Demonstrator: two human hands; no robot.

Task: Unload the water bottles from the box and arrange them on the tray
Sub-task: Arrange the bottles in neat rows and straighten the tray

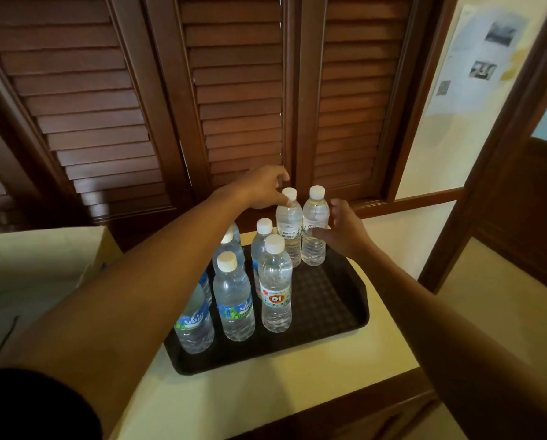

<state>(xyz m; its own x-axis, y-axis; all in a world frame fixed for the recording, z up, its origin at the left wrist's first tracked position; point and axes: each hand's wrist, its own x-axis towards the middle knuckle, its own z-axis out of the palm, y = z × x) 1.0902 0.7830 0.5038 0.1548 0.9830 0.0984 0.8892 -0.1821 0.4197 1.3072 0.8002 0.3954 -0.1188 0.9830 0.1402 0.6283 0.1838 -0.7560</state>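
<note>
Up at the black tray's [338,300] far edge, the left hand [262,187] pinches the neck of one water bottle [288,223]; the right hand [345,230], fingers spread, touches its neighbour [314,227]. Six more bottles stand nearer, the cardboard box [43,258] left of the tray.

We see a dark tray [335,300] on a pale counter [297,392], with water bottles standing upright on it. Our left hand [262,187] reaches over the tray's far end, fingers curled about the neck of one far bottle [288,227]. Our right hand [345,230] is spread beside the neighbouring bottle [314,227], thumb touching its label. Left of the tray stands a cardboard box [43,265].
</note>
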